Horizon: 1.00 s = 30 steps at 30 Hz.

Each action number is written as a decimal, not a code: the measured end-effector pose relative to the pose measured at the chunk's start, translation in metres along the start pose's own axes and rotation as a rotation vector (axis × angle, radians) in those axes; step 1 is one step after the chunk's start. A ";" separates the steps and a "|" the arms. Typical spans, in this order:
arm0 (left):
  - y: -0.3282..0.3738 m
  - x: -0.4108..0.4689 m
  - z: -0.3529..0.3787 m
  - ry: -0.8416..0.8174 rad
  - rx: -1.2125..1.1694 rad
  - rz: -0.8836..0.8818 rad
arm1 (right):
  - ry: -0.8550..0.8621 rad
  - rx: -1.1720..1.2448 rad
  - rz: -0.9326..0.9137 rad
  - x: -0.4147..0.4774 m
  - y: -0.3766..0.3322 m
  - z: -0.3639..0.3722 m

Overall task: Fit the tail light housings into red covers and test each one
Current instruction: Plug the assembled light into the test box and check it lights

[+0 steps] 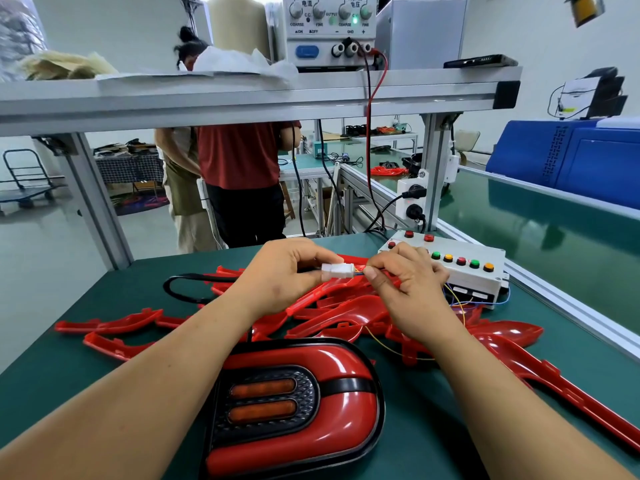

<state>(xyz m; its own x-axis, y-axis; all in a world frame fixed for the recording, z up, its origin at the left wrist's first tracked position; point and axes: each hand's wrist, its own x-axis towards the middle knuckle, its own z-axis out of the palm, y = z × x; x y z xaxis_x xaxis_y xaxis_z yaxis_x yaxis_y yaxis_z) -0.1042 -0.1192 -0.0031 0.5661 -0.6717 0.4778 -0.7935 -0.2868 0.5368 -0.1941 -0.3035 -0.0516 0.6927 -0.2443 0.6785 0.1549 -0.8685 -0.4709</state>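
Observation:
An assembled tail light (294,407), red cover over a black housing with two amber bars, lies on the green mat between my forearms. Above it my left hand (280,275) grips the left end of a white plug connector (337,271). My right hand (405,282) pinches the coloured wires at the connector's right end. Thin yellow and blue wires (457,299) run from there toward the white test box (464,268), which has red, green and orange buttons. A black cable (180,289) loops away to the left of my left hand.
Several loose red covers (114,327) are strewn over the mat, more at the right (512,344). A power supply (330,29) stands on the shelf above, leads hanging down. Two people (239,181) stand behind the bench. A conveyor belt (540,230) runs along the right.

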 end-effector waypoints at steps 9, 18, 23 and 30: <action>0.001 -0.001 0.006 -0.001 -0.096 0.002 | -0.009 0.000 0.033 -0.001 -0.004 0.002; -0.009 -0.011 0.005 -0.083 0.032 -0.089 | -0.006 -0.078 -0.013 -0.006 0.000 0.013; -0.007 -0.034 -0.031 -0.074 0.168 -0.146 | -0.001 -0.099 -0.047 -0.007 0.003 0.014; -0.006 -0.139 -0.059 -0.371 0.125 -0.193 | -0.075 -0.203 -0.042 -0.008 0.004 0.016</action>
<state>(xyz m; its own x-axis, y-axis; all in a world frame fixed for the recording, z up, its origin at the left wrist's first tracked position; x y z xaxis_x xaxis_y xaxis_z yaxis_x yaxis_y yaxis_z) -0.1650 0.0168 -0.0317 0.6058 -0.7914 0.0824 -0.7150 -0.4960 0.4927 -0.1879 -0.2980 -0.0673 0.7401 -0.1802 0.6479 0.0449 -0.9480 -0.3150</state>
